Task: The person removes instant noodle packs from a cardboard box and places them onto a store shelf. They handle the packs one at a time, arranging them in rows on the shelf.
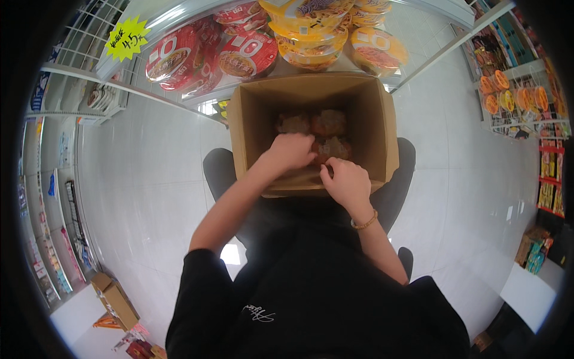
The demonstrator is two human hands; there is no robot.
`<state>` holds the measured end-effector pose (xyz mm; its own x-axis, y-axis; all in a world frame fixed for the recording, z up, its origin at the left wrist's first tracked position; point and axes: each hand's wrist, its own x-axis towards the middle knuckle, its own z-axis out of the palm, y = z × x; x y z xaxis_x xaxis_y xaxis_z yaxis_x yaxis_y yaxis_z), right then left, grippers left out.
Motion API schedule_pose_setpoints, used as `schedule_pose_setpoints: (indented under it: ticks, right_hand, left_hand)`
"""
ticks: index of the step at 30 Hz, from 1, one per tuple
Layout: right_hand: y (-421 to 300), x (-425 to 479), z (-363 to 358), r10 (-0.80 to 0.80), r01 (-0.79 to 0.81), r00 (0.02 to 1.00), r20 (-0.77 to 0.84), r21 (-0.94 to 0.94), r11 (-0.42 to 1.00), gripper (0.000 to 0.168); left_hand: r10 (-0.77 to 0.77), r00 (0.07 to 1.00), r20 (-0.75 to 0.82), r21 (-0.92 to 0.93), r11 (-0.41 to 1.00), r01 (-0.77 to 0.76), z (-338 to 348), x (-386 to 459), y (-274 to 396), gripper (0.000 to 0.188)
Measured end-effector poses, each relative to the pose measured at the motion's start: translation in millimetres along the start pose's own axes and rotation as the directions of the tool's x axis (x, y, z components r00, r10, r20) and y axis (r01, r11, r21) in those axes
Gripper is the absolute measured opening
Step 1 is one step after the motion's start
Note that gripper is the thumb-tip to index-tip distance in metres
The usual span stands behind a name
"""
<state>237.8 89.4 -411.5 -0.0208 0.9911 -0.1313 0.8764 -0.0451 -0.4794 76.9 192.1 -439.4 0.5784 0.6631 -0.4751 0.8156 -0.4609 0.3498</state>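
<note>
An open cardboard box (390,130) stands before me, between my knees and the shelf. Down inside, in dim light, lie wrapped packages (329,122) with pale, crinkled tops; what they hold is unclear. My left hand (293,150) reaches into the box over the near left package, its fingers bent and partly hidden. Over the box's near side is my right hand (347,179), thumb and forefinger curled close to the near right package (334,148). Whether either hand grips anything cannot be made out. A beaded bracelet (365,221) circles my right wrist.
Beyond the box, a shelf holds red instant-noodle bowls (248,54) and stacked yellow ones (311,45). A yellow starburst price tag (127,38) hangs at its left. Stocked shelves (63,179) line the left; hanging orange round packs (522,96) are at right. Another carton (116,300) stands lower left.
</note>
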Motion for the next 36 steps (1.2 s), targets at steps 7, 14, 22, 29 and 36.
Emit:
schedule_pose_setpoints:
  ticks: [7, 14, 22, 29, 36]
  right_hand:
    - [5.0, -4.5, 3.0, -0.03, 0.032, 0.999, -0.035, 0.067, 0.997, 0.019]
    - [5.6, -3.0, 4.8, 0.0, 0.003, 0.999, -0.036, 0.1, 0.995, 0.014]
    - [-2.9, -5.6, 3.5, -0.071, 0.083, 0.991, -0.115, 0.107, 0.991, 0.011]
    - [-4.8, -12.6, 6.8, -0.059, 0.071, 0.986, -0.158, 0.071, 0.995, 0.009]
    - [0.7, -9.0, 5.9, -0.068, 0.079, 0.983, -0.168, 0.064, 0.995, 0.01]
  left_hand:
    - [0.094, 0.984, 0.153, -0.036, 0.995, -0.089, 60.3, 123.5, -46.2, 0.049]
    - [-0.253, 0.964, 0.082, -0.129, 0.957, 0.262, 146.8, 126.6, -100.1, 0.064]
    - [-0.204, 0.979, -0.015, -0.136, 0.97, 0.2, 231.4, 119.1, -150.3, 0.069]
    - [-0.433, 0.899, -0.067, -0.159, 0.894, 0.419, 239.1, 127.1, -135.8, 0.082]
    - [-0.467, 0.79, -0.397, -0.217, 0.884, 0.414, 184.7, 146.5, -91.2, 0.059]
